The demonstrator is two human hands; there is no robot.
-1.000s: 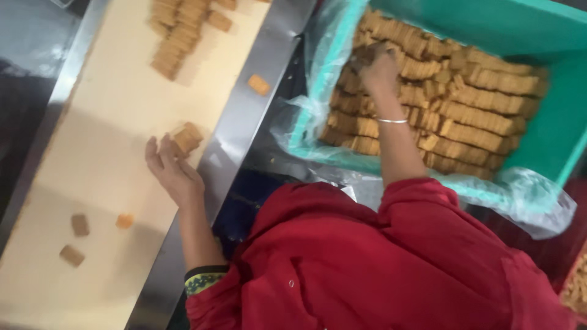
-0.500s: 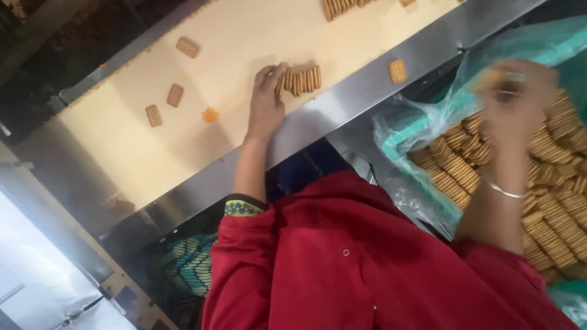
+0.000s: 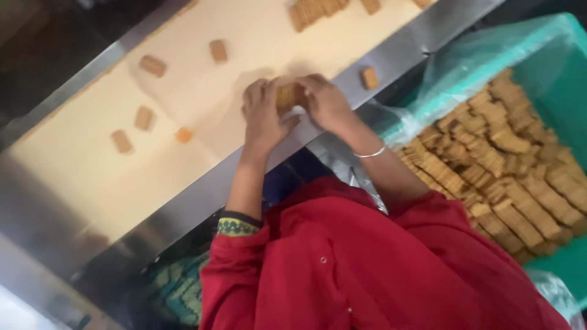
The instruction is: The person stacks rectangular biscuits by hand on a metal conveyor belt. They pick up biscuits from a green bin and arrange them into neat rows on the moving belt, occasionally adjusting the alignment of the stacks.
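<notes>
Fingers (image 3: 264,98) of the left hand (image 3: 264,116) and those of the right hand (image 3: 327,102) now close from both sides on one short stack of biscuits (image 3: 287,95), pressing it together on the cream belt (image 3: 202,140). Half a second ago only the left hand was at that stack, while the right hung over the crate; a second ago the right rested on the packed rows there. So the right hand has come across from the crate to the belt, and both hands now grip the same stack, which I judge to be the gathering part of the work rather than the packing part.

Only the head view shows this. Loose biscuits (image 3: 153,65) lie scattered on the belt to the left, well apart from the hands, and one biscuit (image 3: 369,77) sits on the steel rail (image 3: 422,49) just beside the right hand. The green crate (image 3: 550,67), lined with clear plastic, holds rows of stacked biscuits (image 3: 489,165) to the right. A red sleeve (image 3: 367,275) fills the foreground; beyond the belt the room is dark and blurred.
</notes>
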